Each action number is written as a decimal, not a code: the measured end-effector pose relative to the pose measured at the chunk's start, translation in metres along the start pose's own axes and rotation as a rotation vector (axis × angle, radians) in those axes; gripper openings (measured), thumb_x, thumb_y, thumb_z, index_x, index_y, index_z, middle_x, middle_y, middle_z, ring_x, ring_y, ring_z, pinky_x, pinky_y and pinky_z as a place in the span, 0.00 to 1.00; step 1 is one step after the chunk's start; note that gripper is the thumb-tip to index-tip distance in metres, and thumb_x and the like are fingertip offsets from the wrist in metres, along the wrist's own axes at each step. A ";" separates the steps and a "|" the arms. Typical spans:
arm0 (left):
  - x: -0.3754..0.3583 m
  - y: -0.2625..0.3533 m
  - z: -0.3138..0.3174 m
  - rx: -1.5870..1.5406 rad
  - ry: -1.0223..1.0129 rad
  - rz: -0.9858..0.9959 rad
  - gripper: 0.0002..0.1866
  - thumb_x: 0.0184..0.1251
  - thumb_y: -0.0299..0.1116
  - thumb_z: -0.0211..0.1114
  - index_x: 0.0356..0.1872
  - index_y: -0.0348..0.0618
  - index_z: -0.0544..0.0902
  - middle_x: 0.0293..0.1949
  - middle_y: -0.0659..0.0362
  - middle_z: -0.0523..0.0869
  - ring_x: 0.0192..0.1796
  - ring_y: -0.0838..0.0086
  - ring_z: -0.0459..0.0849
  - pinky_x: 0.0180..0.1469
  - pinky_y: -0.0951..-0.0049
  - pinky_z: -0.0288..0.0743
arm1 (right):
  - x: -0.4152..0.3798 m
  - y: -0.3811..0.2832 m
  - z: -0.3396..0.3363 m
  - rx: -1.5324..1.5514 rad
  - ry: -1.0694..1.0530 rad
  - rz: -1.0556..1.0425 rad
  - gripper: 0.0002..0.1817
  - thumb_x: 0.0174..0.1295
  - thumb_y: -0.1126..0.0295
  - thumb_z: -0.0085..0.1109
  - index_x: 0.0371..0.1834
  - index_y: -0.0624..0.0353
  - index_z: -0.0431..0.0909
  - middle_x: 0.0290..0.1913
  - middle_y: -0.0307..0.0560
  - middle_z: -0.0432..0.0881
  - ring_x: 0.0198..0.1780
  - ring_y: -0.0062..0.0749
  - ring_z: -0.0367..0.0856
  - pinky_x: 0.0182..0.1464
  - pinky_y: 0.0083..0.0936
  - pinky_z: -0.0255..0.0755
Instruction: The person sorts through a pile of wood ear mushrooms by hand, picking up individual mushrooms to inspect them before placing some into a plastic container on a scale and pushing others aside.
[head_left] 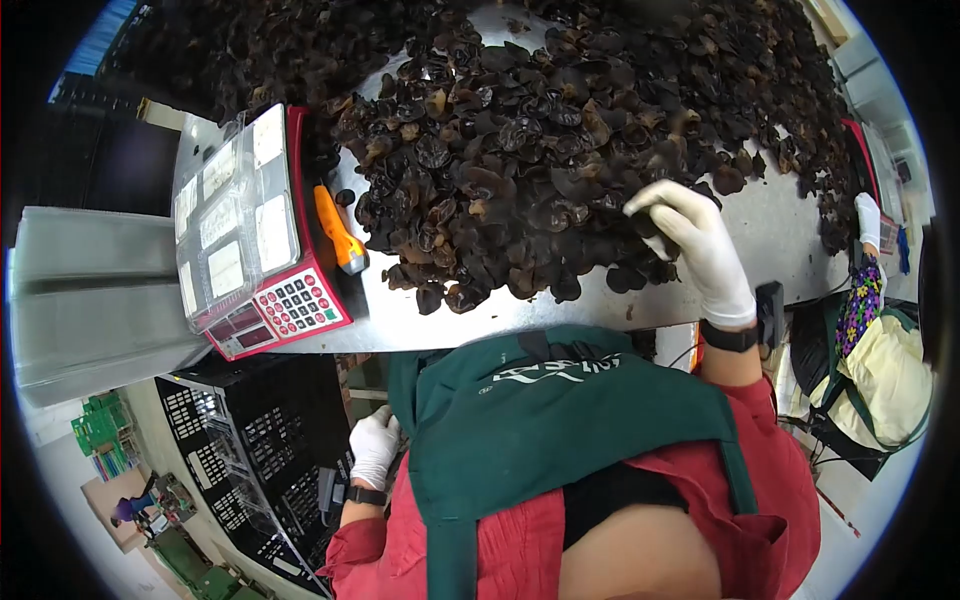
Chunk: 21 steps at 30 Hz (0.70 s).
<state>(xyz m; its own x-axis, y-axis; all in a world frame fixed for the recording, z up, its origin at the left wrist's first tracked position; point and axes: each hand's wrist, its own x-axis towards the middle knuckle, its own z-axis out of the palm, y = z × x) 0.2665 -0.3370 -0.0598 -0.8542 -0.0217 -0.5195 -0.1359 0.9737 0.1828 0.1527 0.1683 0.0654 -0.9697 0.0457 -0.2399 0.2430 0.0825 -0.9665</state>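
A large heap of dark brown wood ear mushrooms (520, 180) covers the metal table (760, 235). My right hand (695, 240), in a white glove, is over the heap's near right edge. Its fingers are curled towards the thumb, closed round a dark piece of wood ear mushroom (648, 222). Down beside the apron (560, 420), below the table edge, hangs my left hand (375, 445), also gloved in white. Its fingers are partly hidden and slightly blurred, so their grip cannot be made out; black crates are near it.
At the left of the table stands a red digital scale (290, 305) with a clear lidded tray on top. An orange handheld tool (340, 230) lies beside it. Stacked black crates (260, 450) stand below left. At far right, another person's gloved hand (868, 222) is near a second scale (868, 165).
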 end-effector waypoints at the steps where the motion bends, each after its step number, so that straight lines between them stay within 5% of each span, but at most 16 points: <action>1: 0.000 0.007 0.000 0.043 -0.011 -0.003 0.14 0.67 0.45 0.63 0.44 0.51 0.89 0.31 0.46 0.88 0.36 0.49 0.88 0.39 0.52 0.82 | -0.011 0.013 -0.010 0.011 0.021 0.009 0.11 0.68 0.72 0.51 0.45 0.62 0.83 0.31 0.34 0.78 0.29 0.14 0.72 0.32 0.15 0.65; 2: 0.002 0.015 0.000 0.083 -0.021 -0.007 0.13 0.66 0.43 0.63 0.44 0.53 0.89 0.30 0.46 0.88 0.35 0.49 0.88 0.38 0.52 0.82 | -0.024 0.020 -0.019 -0.050 0.033 -0.075 0.11 0.66 0.73 0.51 0.43 0.63 0.83 0.33 0.36 0.80 0.29 0.14 0.72 0.32 0.15 0.65; 5: 0.012 0.025 0.009 0.178 0.046 0.029 0.11 0.63 0.39 0.62 0.41 0.52 0.89 0.28 0.44 0.87 0.34 0.48 0.88 0.37 0.52 0.81 | -0.077 0.037 -0.060 -0.073 -0.141 0.177 0.13 0.63 0.66 0.55 0.41 0.64 0.82 0.36 0.39 0.83 0.34 0.18 0.76 0.36 0.17 0.69; 8: 0.029 0.013 0.029 0.151 0.115 0.030 0.10 0.60 0.37 0.62 0.40 0.52 0.89 0.27 0.44 0.87 0.34 0.48 0.88 0.37 0.52 0.81 | -0.126 0.054 -0.089 -0.136 -0.248 0.508 0.11 0.61 0.77 0.63 0.46 0.64 0.84 0.43 0.43 0.86 0.46 0.25 0.84 0.53 0.27 0.78; 11: 0.034 0.029 0.013 0.126 0.095 0.078 0.10 0.59 0.35 0.63 0.39 0.49 0.88 0.29 0.45 0.88 0.35 0.47 0.88 0.39 0.53 0.82 | -0.151 0.074 -0.095 -0.710 -0.279 0.211 0.17 0.59 0.70 0.69 0.52 0.60 0.85 0.43 0.49 0.87 0.43 0.38 0.86 0.51 0.29 0.78; 13: 0.038 0.021 0.021 0.094 0.076 0.094 0.09 0.59 0.34 0.63 0.38 0.47 0.89 0.31 0.45 0.88 0.36 0.47 0.88 0.40 0.53 0.82 | -0.140 0.059 -0.085 -0.748 -0.242 0.159 0.17 0.57 0.69 0.70 0.51 0.59 0.86 0.43 0.49 0.87 0.43 0.40 0.85 0.50 0.30 0.78; 16: 0.041 0.006 0.033 -0.096 0.320 0.013 0.08 0.59 0.34 0.64 0.34 0.44 0.88 0.35 0.42 0.88 0.38 0.47 0.88 0.42 0.53 0.82 | -0.084 -0.003 -0.036 -0.750 -0.159 -0.088 0.15 0.56 0.72 0.69 0.47 0.59 0.86 0.41 0.46 0.86 0.40 0.41 0.85 0.45 0.31 0.77; 18: 0.023 0.034 -0.008 0.012 0.180 0.272 0.09 0.59 0.35 0.66 0.32 0.40 0.88 0.38 0.41 0.87 0.40 0.47 0.87 0.43 0.53 0.82 | -0.029 -0.020 0.008 -0.645 -0.067 -0.438 0.12 0.56 0.74 0.67 0.44 0.59 0.86 0.38 0.44 0.85 0.40 0.42 0.84 0.43 0.32 0.78; 20: 0.013 0.019 -0.013 -0.044 0.145 0.248 0.10 0.59 0.37 0.70 0.32 0.41 0.88 0.34 0.44 0.87 0.35 0.49 0.87 0.39 0.55 0.82 | 0.025 -0.025 0.049 -0.794 0.001 -0.893 0.12 0.56 0.75 0.65 0.44 0.57 0.84 0.39 0.42 0.84 0.41 0.41 0.83 0.44 0.32 0.78; 21: 0.006 0.016 -0.024 -0.010 0.069 0.229 0.11 0.59 0.39 0.71 0.32 0.40 0.88 0.32 0.44 0.87 0.35 0.49 0.87 0.38 0.56 0.82 | 0.045 -0.024 0.069 -0.803 -0.045 -0.960 0.12 0.57 0.74 0.64 0.45 0.56 0.83 0.41 0.42 0.83 0.42 0.40 0.82 0.44 0.32 0.78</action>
<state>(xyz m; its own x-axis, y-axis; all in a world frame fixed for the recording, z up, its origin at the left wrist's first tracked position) 0.2469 -0.3274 -0.0398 -0.8956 0.1833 -0.4054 0.0602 0.9527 0.2979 0.1012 0.0993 0.0712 -0.7598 -0.4017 0.5112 -0.6305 0.6472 -0.4285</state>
